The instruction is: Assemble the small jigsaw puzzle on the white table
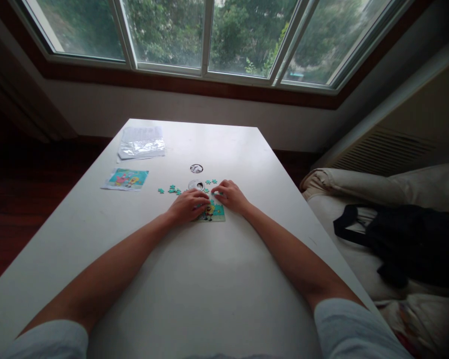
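Note:
A partly assembled jigsaw puzzle (217,214) with a teal cartoon picture lies flat on the white table. My left hand (189,205) covers its left side, fingers bent and close together, holding it against the tabletop. At the upper right edge of the puzzle is my right hand (230,195), its thumb and forefinger nearly together around a small teal puzzle piece that is mostly hidden. Several loose puzzle pieces (172,189) are scattered left of my left hand. A few more pieces (211,181) lie just beyond my fingers.
Farther left on the table (217,289) is a picture sheet (127,179) with matching cartoon figures. Behind it sits a clear plastic bag with papers (142,143). Two round shiny items (196,168) lie beyond my hands. A couch with dark clothing (407,244) stands at right.

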Demonstrator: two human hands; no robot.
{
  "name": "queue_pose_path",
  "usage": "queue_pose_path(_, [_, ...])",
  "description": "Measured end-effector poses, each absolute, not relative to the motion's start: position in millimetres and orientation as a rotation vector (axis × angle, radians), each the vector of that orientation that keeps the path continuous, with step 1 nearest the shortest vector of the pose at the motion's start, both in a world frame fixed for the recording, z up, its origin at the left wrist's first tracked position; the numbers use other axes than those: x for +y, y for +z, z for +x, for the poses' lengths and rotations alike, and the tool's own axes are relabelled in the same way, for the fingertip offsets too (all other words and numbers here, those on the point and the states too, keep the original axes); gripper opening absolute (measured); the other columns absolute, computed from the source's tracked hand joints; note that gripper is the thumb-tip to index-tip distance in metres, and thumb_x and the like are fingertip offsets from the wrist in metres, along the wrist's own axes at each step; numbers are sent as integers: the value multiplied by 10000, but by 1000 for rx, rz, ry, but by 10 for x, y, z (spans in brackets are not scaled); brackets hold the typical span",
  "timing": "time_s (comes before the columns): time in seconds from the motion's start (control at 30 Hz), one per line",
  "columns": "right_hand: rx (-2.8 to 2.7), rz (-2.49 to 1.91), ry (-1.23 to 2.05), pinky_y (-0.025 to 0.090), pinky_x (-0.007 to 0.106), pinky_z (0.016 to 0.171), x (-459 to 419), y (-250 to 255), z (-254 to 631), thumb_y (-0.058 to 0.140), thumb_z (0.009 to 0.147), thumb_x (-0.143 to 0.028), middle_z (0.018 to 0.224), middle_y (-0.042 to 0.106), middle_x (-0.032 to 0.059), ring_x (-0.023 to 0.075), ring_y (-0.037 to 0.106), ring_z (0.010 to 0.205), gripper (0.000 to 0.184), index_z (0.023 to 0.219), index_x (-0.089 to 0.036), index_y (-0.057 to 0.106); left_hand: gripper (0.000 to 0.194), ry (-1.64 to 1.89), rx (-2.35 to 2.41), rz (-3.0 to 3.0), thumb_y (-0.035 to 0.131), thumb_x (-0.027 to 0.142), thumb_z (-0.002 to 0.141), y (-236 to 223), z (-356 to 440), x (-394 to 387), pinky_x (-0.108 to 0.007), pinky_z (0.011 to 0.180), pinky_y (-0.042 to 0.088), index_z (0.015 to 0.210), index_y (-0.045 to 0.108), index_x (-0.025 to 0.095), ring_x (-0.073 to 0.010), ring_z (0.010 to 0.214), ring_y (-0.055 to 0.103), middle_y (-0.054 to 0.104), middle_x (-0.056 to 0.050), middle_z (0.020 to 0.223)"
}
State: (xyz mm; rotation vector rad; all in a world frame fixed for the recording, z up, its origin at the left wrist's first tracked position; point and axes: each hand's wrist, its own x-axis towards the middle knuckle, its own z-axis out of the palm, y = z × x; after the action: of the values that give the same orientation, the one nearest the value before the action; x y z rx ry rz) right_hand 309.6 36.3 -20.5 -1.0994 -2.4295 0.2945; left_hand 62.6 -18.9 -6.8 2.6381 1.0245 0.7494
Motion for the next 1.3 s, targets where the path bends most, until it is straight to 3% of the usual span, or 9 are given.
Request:
queue_pose_path(0.2, [-2388,-1095,390,457,366,908,394,-211,3145,676,923,-278,973,626,67,227,557,949,190,1090,-264,764,193,765,1168,2650,566,277,959,-114,585,-152,-409,971,463,1015,748,246,-234,1056,617,730,-41,1121])
queue_pose_path(0.77, [-2284,-1073,550,435,323,813,454,-228,3202,731,825,-193,884,640,16,191,548,849,156,964,-220,665,193,715,1157,2659,562,273,960,-113,589,-150,-398,959,461,1015,746,253,-232,1073,611,713,-41,1155])
queue_pose_path(1.1, [-2267,-1117,455,439,343,849,415,-255,3172,702,888,-253,890,621,36,209,532,900,76,960,-241,720,195,744,1134,2640,559,262,956,-90,599,-153,-380,950,483,991,750,254,-221,1026,616,721,-40,1111])
queue_pose_path(1.3, [-2263,-1158,383,462,373,873,395,-259,3158,620,945,-255,908,633,55,226,542,923,143,1036,-246,730,222,748,1120,2636,531,259,968,-78,603,-159,-385,954,492,998,750,246,-215,1006,619,723,-48,1091])
